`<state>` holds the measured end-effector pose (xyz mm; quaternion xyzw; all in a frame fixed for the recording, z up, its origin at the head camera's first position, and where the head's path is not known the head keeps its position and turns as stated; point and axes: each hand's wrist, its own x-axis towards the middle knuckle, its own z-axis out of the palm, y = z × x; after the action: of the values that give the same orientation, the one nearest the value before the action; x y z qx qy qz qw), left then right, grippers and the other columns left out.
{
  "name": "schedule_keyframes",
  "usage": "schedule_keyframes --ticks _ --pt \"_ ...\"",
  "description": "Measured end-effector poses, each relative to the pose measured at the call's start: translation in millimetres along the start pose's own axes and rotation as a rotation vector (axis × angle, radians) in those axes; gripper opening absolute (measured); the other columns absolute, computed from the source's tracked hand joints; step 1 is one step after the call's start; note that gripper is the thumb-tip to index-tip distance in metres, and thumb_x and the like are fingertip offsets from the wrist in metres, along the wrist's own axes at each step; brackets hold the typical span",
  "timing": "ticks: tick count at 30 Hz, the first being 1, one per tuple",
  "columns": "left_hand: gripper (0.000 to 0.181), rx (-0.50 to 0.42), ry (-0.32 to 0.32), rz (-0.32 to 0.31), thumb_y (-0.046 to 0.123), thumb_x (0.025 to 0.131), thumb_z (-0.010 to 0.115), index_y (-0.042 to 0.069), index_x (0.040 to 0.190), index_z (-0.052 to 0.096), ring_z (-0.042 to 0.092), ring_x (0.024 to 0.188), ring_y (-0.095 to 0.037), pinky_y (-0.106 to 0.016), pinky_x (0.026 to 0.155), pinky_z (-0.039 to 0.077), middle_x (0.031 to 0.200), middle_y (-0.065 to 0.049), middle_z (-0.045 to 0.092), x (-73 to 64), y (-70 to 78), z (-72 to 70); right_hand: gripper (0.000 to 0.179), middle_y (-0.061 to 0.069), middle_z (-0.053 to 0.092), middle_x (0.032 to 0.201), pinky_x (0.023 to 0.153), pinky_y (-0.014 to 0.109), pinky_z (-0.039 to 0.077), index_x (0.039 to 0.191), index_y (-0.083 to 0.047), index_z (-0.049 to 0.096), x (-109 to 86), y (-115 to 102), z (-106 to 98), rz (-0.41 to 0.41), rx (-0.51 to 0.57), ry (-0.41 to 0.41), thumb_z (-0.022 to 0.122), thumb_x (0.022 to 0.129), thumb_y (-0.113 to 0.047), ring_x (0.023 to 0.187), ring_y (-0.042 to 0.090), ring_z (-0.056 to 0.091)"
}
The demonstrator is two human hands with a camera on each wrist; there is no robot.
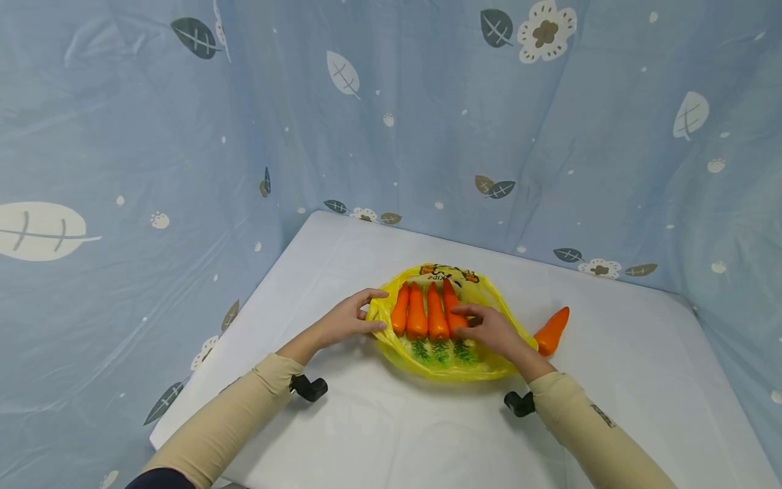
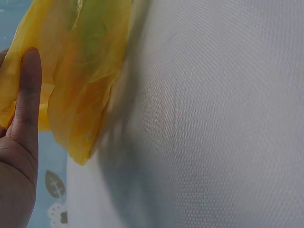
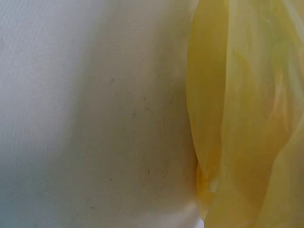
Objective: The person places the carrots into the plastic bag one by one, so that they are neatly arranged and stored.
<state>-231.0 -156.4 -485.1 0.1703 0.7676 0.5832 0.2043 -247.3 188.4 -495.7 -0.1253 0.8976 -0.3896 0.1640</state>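
A yellow plastic bag (image 1: 421,369) lies spread open on the table, with several orange carrots (image 1: 417,312) side by side in it, their green leafy tops pointing toward me. At the bag's left rim, my left hand (image 1: 349,318) grips the plastic between thumb and fingers; in the left wrist view the thumb (image 2: 29,95) lies along the outside of the bag. My right hand (image 1: 493,331) reaches over the bag's right side and holds the rightmost carrot (image 1: 453,305) with its fingertips. The right wrist view shows only yellow plastic (image 3: 247,123) and tabletop, without the hand.
Another carrot (image 1: 552,331) lies on the white table (image 1: 379,435) just right of the bag, its lower end partly hidden by it. A blue curtain (image 1: 427,122) with leaf and flower prints hangs along the table's back and left sides. Black wrist mounts (image 1: 310,388) sit under both forearms.
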Motion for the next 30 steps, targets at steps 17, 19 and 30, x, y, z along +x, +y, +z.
schedule_keyframes --ticks 17,19,30 --pt "0.071 0.004 0.003 -0.003 0.02 0.093 0.077 0.011 0.153 0.041 0.072 0.091 -0.023 -0.034 0.08 0.06 0.157 -0.021 0.035 0.9 -2.5 -0.1 0.042 0.018 0.061 0.136 0.095 0.049 0.055 0.138 -0.014 0.064 -13.1 -5.1 -5.2 -0.038 0.007 0.0 0.071 0.097 -0.022 0.117 0.036 0.062" --pt "0.071 0.002 0.002 -0.002 0.02 0.093 0.077 0.01 0.153 0.04 0.072 0.092 -0.023 -0.035 0.08 0.06 0.156 -0.021 0.036 1.2 -3.0 0.0 0.043 0.018 0.06 0.138 0.095 0.048 0.055 0.138 -0.014 0.064 -14.7 -5.5 -6.2 -0.039 0.011 0.001 0.071 0.097 -0.023 0.118 0.036 0.061" --pt "0.071 -0.017 0.0 -0.006 0.017 0.092 0.077 0.01 0.153 0.04 0.072 0.095 -0.024 -0.036 0.08 0.061 0.155 -0.02 0.037 1.2 -3.7 0.5 0.044 0.016 0.058 0.143 0.096 0.05 0.055 0.14 -0.015 0.063 -24.9 -4.4 -12.4 -0.075 0.012 0.027 0.071 0.098 -0.026 0.12 0.037 0.061"
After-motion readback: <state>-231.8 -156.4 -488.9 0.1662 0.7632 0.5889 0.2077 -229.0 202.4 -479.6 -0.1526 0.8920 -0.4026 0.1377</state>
